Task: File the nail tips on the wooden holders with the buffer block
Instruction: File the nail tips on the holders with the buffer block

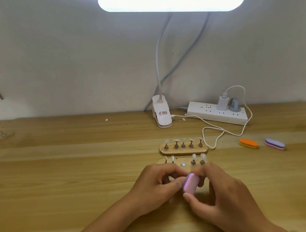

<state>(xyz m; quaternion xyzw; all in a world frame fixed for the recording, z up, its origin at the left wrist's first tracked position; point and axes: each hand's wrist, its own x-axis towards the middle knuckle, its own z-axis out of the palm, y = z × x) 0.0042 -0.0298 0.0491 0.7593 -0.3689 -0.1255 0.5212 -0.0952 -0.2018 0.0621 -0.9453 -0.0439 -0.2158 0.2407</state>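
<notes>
The table (pixel 59 174) is pale wood, matt, with visible grain. The holders (pixel 185 152) are smooth light wood with small shiny metal stands (pixel 176 146). The nail tips (pixel 194 156) look like clear glossy plastic. The buffer (pixel 190 183) is matt pink.

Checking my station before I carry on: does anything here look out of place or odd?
The near wooden holder has a bare middle spot with four stands around it, while the far holder carries five. Two small white bits lie loose on the table near the lamp clip, too small to identify.
</notes>
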